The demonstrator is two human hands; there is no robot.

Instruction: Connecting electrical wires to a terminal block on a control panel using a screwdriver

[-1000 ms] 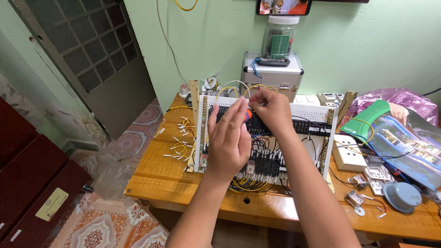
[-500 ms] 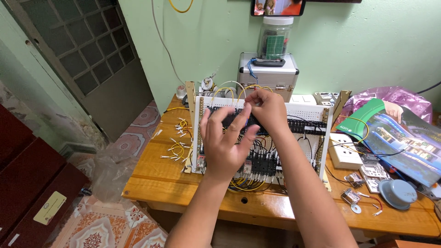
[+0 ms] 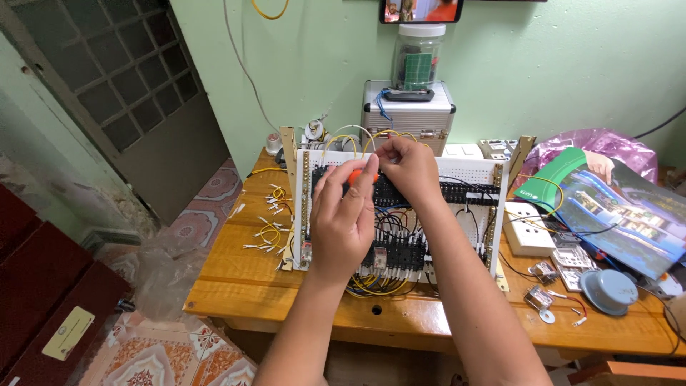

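Note:
A white perforated wiring panel (image 3: 471, 171) stands tilted on the wooden table (image 3: 236, 279), carrying black terminal blocks, relays and many black, yellow and red wires. My right hand (image 3: 409, 168) is curled at the panel's upper terminal row, gripping a small orange-handled screwdriver (image 3: 361, 176). My left hand (image 3: 343, 221) lies over the panel's middle with its fingers stretched upward. Its thumb and forefinger touch the orange handle. Yellow wire loops (image 3: 343, 136) arch over the panel's top beside my right hand. The screwdriver's tip is hidden.
Loose yellow wire pieces (image 3: 268, 229) lie left of the panel. To the right lie a white socket block (image 3: 530, 229), small electrical parts (image 3: 539, 297), a grey round cap (image 3: 607, 289) and an open magazine (image 3: 614, 207). Behind stand a metal case (image 3: 407, 118) and a jar (image 3: 416, 61).
My left hand has closed its spread fingers and slid right until it touches the orange handle. My right hand stays at the upper terminal row. The view has shifted slightly.

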